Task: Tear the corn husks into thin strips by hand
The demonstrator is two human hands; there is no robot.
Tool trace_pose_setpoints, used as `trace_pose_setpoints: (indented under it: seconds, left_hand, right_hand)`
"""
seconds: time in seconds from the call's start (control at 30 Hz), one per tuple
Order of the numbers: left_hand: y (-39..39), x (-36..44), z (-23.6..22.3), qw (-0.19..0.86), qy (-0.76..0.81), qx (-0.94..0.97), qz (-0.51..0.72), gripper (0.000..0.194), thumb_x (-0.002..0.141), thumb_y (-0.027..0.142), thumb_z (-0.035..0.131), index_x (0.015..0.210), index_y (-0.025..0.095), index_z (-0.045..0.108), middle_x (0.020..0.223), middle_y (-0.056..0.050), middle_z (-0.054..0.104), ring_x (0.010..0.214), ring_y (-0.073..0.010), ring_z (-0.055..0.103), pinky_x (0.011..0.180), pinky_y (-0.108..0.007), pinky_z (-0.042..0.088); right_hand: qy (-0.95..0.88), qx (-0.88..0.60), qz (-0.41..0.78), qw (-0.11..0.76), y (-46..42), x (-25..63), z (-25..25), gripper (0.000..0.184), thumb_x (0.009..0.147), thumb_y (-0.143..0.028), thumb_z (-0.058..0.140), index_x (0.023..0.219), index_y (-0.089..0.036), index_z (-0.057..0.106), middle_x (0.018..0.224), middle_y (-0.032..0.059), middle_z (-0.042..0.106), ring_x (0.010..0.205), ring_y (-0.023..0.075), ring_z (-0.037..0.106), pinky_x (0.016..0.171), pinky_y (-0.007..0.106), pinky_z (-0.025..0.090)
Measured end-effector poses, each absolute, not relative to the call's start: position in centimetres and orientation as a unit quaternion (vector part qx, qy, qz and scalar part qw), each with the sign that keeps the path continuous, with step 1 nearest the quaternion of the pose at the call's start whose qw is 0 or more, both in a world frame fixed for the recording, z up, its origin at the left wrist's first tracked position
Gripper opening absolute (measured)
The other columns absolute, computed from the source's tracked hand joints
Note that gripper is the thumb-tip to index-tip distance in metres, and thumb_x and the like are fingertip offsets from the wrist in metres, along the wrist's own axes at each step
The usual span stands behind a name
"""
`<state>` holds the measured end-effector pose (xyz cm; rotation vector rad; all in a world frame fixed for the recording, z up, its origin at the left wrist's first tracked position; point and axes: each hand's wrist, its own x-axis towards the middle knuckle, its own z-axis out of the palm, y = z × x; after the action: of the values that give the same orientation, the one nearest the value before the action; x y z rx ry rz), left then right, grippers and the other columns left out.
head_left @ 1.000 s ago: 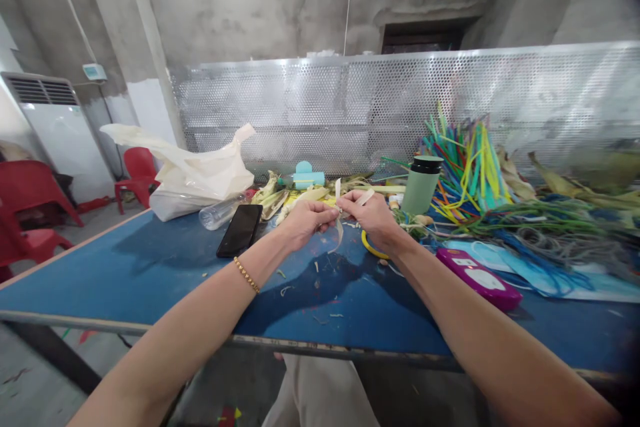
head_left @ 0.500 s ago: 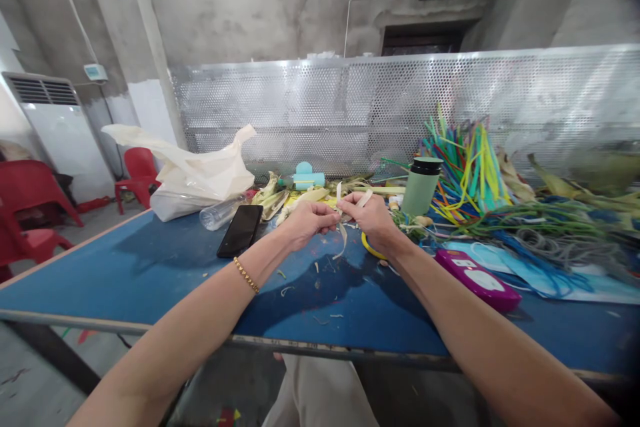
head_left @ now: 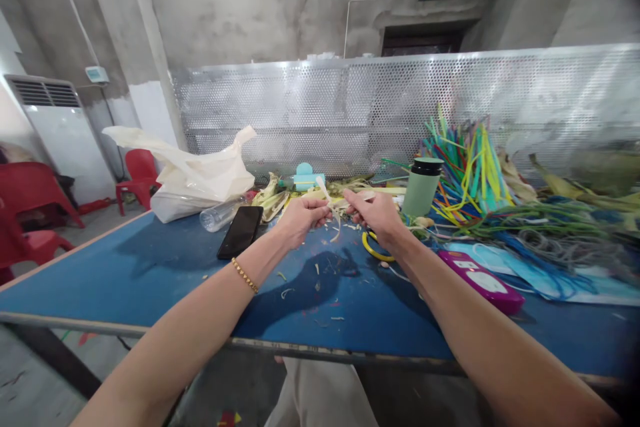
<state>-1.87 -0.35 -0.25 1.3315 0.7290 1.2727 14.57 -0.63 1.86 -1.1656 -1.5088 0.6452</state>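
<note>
Over the middle of the blue table (head_left: 165, 280), my left hand (head_left: 303, 219) pinches a pale strip (head_left: 321, 184), which looks like corn husk. One end of it rises above the fingers, and a thin tail hangs down to their right. My right hand (head_left: 379, 215) is a little to the right, apart from the left, its fingers closed on another pale strip (head_left: 369, 195); most of that strip is hidden by the hand. Beneath my right wrist lies a yellow ring (head_left: 375, 252), partly covered. Behind the hands are corn husks (head_left: 273, 192).
Left of the hands are a black phone (head_left: 241, 232), a clear plastic bottle (head_left: 217, 215) and a white plastic bag (head_left: 205, 173). On the right stand a green tumbler (head_left: 423, 190), a purple device (head_left: 480, 282), tangled cords (head_left: 540, 233) and colourful strips (head_left: 475, 167). A perforated metal panel (head_left: 300, 107) rises behind.
My hands, close together before, have drawn apart. The upright strip end has shifted left with my left hand and tilts leftward. More of the yellow ring shows.
</note>
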Motion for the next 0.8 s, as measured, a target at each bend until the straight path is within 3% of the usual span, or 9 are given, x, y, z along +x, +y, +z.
trace_pose_setpoints:
  seconds: [0.13,0.27,0.5,0.8]
  left_hand:
    - [0.0,-2.0,-0.5,0.515,0.307,0.580,0.552,0.013,0.069,0.018,0.072,0.073,0.008,0.065,0.064,-0.002,0.058,0.052,-0.0058,0.045,0.053,-0.022,0.031]
    - [0.1,-2.0,-0.7,0.491,0.301,0.614,0.540,0.017,0.069,0.024,0.073,0.070,0.009,0.065,0.061,0.000,0.054,0.053,-0.0062,0.042,0.053,-0.023,0.030]
    - [-0.2,-2.0,-0.6,0.473,0.311,0.632,0.530,0.027,0.069,0.034,0.072,0.061,0.012,0.059,0.056,0.001,0.047,0.052,-0.0073,0.038,0.052,-0.024,0.026]
    - [-0.5,-1.7,-0.4,0.390,0.346,0.648,0.555,0.026,0.074,0.026,0.066,0.055,0.014,0.053,0.050,0.003,0.043,0.051,-0.0076,0.034,0.051,-0.025,0.023]
  right_hand:
    - [-0.716,-0.459,0.259,0.458,-0.8,14.6,1.5,0.037,0.069,-0.049,0.069,0.062,-0.013,0.067,0.055,0.0034,0.061,0.047,0.0112,0.049,0.045,0.024,0.033]
    - [-0.750,-0.389,0.222,0.486,-0.4,14.4,0.8,0.027,0.071,-0.039,0.066,0.064,-0.013,0.068,0.052,0.0002,0.057,0.049,0.0104,0.046,0.047,0.024,0.032]
    - [-0.782,-0.381,0.175,0.462,0.1,14.3,0.4,0.023,0.075,-0.033,0.060,0.071,-0.013,0.070,0.065,0.0038,0.065,0.058,0.0137,0.053,0.054,0.025,0.038]
    - [-0.791,-0.404,0.106,0.448,-0.1,14.0,0.7,0.024,0.077,-0.033,0.058,0.066,-0.014,0.066,0.062,0.0042,0.065,0.058,0.0146,0.054,0.056,0.026,0.038]
